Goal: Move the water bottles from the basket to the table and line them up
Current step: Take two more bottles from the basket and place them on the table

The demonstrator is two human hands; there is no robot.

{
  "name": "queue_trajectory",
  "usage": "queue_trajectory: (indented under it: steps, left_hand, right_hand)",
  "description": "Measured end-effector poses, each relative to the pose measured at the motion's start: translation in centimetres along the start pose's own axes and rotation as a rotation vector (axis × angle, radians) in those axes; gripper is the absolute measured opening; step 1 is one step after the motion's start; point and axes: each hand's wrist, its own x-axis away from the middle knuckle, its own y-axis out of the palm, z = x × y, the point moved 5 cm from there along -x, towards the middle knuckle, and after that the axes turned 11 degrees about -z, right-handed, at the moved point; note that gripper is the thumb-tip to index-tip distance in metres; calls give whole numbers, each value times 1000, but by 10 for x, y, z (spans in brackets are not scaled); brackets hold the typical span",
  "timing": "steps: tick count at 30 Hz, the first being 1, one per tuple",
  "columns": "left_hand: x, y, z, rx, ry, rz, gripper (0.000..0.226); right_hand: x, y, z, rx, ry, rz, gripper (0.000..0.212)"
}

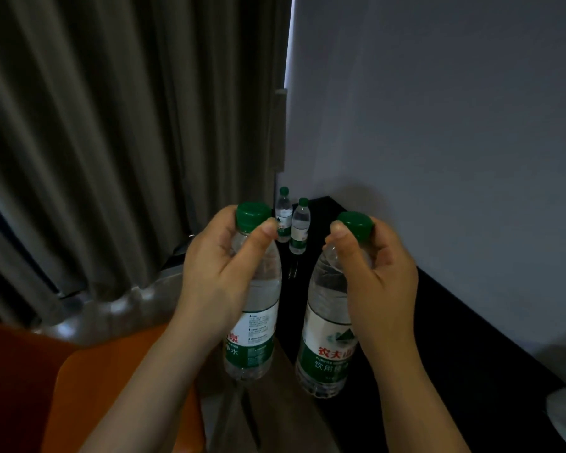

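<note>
While most of what we see is just the big grey curtain point(95, 142) on the left and the plain wall point(438, 125) on the right, the action's all down low in the middle. The black table point(455, 338) runs along the wall, and there's an orange seat point(30, 387) off its left edge, down in the lower left of the view. Both hands are busy, each holding up a bottle by the top. The left hand point(216, 276) is wrapped around the neck and shoulder of the left bottle point(258, 328), thumb pressed just under the cap, and that bottle hangs upright beside the table's left edge rather than over it. The right hand point(383, 279) pinches the right bottle point(324, 348) at the neck, fingers curled around the cap. It leans a bit, with its base right about over the table's left edge, and we honestly can't tell if it's touching the top. Over at the far left corner of the table, the back bottle point(284, 214) and the front bottle point(300, 225) stand upright, one just behind the other, so close we can't say whether they touch. Same green and white labels on all four. Smallest bits: the left cap point(252, 215) and the right cap point(356, 223), both green.
</note>
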Motion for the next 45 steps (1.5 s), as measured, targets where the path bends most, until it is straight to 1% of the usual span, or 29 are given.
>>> queue_trajectory:
  steps: [5,10,15,20,23,24,25,27,29,33,38,42,45]
  left_hand:
    - [-42,28,-27,53,-19,-38,20]
    - [-75,49,-56,30,-21,-79,21]
    - [-106,73,-97,70,-63,-142,12]
    - [-138,95,-147,91,-122,-226,18]
    - [-157,101,-177,15,-129,-257,11]
    - [-165,102,-188,-31,-124,-269,7]
    - [-173,104,-198,-71,-121,-284,9]
    - [-186,107,-220,-101,-134,-322,21]
    - [-198,109,-243,-107,-149,-346,25]
    - [-222,114,-292,-65,-191,-385,18]
    - [-249,124,-343,-52,-247,-424,23]
    - [-268,135,-384,-77,-296,-459,11]
    - [-281,140,-406,-119,-308,-453,16]
  right_hand:
    - [-35,-17,35,34,16,6,17]
    - [-56,-33,66,38,43,3,19]
    - [-74,-47,98,71,81,-1,15]
    - [-98,-54,134,69,132,22,14]
    - [-110,-52,152,74,155,30,11]
    - [-116,-51,158,83,171,31,11]
    - [-121,-49,165,93,196,27,11]
    - [-132,-46,181,126,266,14,12]
    - [-143,-42,197,146,323,15,14]
    - [-159,-28,229,109,393,23,16]
    - [-175,-13,267,264,501,-76,18]
    - [-183,-4,298,289,578,-100,19]
    - [-190,0,320,334,610,-129,20]
